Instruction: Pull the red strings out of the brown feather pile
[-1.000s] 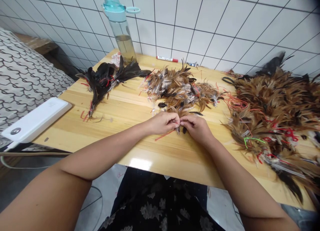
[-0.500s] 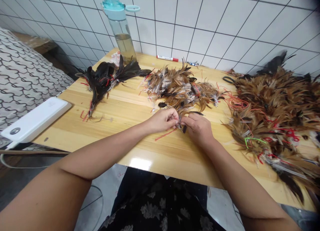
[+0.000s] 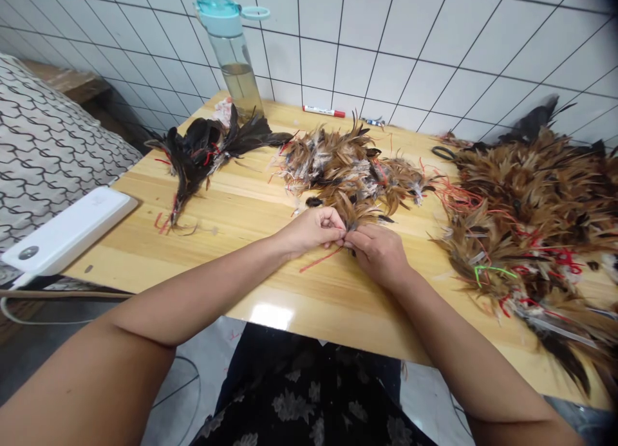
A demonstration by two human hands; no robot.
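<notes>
Near the middle of the table, my left hand (image 3: 322, 228) and my right hand (image 3: 379, 250) meet with fingertips pinched together at the base of a small bunch of brown feathers (image 3: 356, 213). The tips of the bunch point away from me. A red string (image 3: 319, 260) trails out below my left fingers onto the wood. My fingers hide the exact point of grip. Just beyond my hands lies a pile of brown feather bunches (image 3: 338, 159), and the held bunch overlaps its near edge.
Black feathers (image 3: 197, 147) lie at the left, before a water bottle (image 3: 236, 66). A large brown feather heap (image 3: 541, 201) with red strings covers the right side, dark scissor handles (image 3: 443, 152) beside it. A red marker (image 3: 323, 111) lies by the wall; a white power bank (image 3: 72, 224) sits at the left edge.
My right hand has shifted slightly left, bringing its fingertips against my left hand's. More of the brown bunch now shows above the fingers, and the dark quill ends below are mostly covered.
</notes>
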